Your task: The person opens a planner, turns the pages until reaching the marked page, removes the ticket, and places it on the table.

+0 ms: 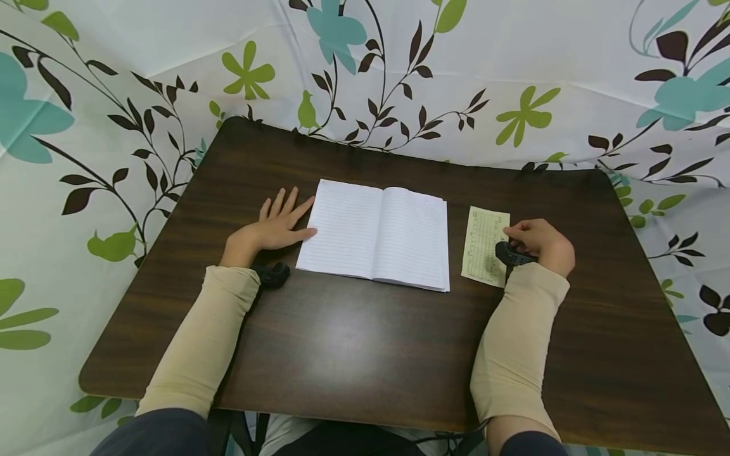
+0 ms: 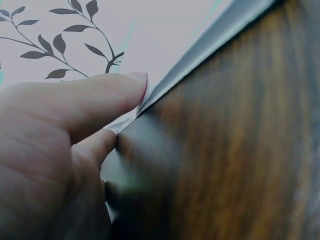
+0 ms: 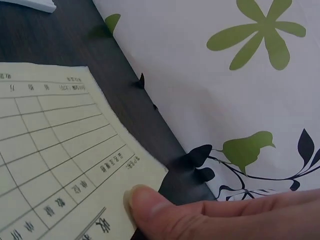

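Observation:
An open lined notebook [image 1: 348, 231] lies on the dark wooden table, its pages blank. My left hand [image 1: 275, 229] rests at its left edge with fingers spread, the thumb and index finger touching the page border; in the left wrist view the thumb [image 2: 120, 95] lies along that edge. To the notebook's right is a yellow printed form slip [image 1: 485, 244] with a ruled grid. My right hand [image 1: 538, 240] pinches its right edge near the upper corner. In the right wrist view the thumb [image 3: 150, 205] presses on the slip [image 3: 55, 145], and the fingers beneath are partly hidden.
The wooden table [image 1: 342, 354] has a back edge against a white curtain [image 1: 188, 38] printed with leaves, flowers and birds. Black wrist devices [image 1: 272, 275] sit on both wrists over beige sleeves. A cable hangs at the table's front edge.

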A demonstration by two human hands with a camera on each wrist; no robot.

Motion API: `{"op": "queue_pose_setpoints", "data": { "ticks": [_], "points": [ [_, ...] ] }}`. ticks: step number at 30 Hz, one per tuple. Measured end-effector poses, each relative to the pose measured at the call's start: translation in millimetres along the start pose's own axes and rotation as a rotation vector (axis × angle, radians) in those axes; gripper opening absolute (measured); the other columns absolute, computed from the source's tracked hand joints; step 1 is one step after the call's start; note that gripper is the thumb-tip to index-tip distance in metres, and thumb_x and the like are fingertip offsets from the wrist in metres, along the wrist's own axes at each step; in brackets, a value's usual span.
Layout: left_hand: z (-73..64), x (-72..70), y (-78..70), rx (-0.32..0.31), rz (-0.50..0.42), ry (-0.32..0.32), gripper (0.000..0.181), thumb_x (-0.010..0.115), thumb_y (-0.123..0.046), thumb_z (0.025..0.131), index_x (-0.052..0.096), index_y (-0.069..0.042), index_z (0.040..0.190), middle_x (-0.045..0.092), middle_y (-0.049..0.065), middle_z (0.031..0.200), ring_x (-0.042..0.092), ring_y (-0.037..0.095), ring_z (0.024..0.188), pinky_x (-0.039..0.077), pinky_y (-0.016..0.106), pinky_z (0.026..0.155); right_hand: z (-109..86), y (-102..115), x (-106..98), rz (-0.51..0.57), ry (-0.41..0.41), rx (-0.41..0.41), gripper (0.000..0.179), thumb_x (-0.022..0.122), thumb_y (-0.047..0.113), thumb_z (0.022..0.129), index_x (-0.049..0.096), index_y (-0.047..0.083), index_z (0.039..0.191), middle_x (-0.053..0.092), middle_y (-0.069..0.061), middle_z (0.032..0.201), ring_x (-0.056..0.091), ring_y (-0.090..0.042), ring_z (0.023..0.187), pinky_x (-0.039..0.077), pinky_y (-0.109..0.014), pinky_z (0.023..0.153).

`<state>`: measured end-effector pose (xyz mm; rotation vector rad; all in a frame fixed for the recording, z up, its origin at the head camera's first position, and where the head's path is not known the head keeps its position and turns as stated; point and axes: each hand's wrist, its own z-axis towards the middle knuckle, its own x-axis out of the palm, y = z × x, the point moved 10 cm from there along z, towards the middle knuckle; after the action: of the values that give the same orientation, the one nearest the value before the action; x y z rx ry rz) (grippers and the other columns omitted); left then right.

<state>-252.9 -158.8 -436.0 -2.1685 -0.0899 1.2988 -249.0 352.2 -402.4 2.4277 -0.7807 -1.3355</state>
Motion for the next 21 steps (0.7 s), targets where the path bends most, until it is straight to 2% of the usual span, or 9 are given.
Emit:
{"op": "queue_pose_setpoints", "data": {
  "ticks": [8,13,16,18,21],
  "points": [
    [0.7,0.4,1.9,-0.006,0.003,0.003,0.097,0.034,-0.078,0.098,-0.003,-0.023,0.170,-0.028,0.013,0.172,-0.032,0.037,0.158,-0.020,0.063,0.124,0.4,-7,-5,0.012,-0.038,0.008,0.052,0.049,0.036,0.111,0.054,-0.010,0.134,0.067,-0.008,0.103,0.062,-0.020,0.094,0.050,-0.048,0.095],
    [0.8,0.3,2.6,-0.010,0.011,0.007,0.095,0.034,-0.077,0.099,-0.004,-0.026,0.169,-0.028,0.011,0.172,-0.032,0.036,0.158,-0.020,0.062,0.125,-6.0,-5,-5,0.025,-0.033,0.020,0.059,0.046,0.040,0.111,0.050,-0.012,0.137,0.066,-0.021,0.114,0.063,-0.038,0.109,0.049,-0.056,0.102],
    [-0.5,-0.3,0.3,0.001,-0.007,0.007,0.094,0.037,-0.075,0.100,-0.003,-0.025,0.170,-0.028,0.012,0.172,-0.033,0.037,0.158,-0.022,0.063,0.124,-11.6,-1,-8,0.009,-0.044,0.018,0.064,0.039,0.044,0.112,0.044,-0.012,0.143,0.058,-0.032,0.131,0.056,-0.049,0.125,0.043,-0.063,0.111],
    [-1.0,-0.4,0.0,0.001,-0.008,0.006,0.095,0.037,-0.075,0.100,-0.003,-0.026,0.170,-0.028,0.012,0.172,-0.033,0.036,0.158,-0.021,0.062,0.124,-15.9,7,-11,-0.023,-0.062,-0.011,0.066,0.036,0.045,0.112,0.040,-0.010,0.147,0.048,-0.036,0.144,0.047,-0.053,0.134,0.037,-0.067,0.115],
    [-0.8,0.1,0.4,0.003,-0.007,0.002,0.094,0.037,-0.074,0.100,-0.003,-0.025,0.170,-0.028,0.012,0.172,-0.032,0.037,0.158,-0.020,0.063,0.124,-18.9,29,-13,-0.069,-0.091,-0.107,0.064,0.039,0.044,0.112,0.039,-0.004,0.153,0.039,-0.035,0.156,0.038,-0.054,0.143,0.031,-0.070,0.117]
  ]
}}
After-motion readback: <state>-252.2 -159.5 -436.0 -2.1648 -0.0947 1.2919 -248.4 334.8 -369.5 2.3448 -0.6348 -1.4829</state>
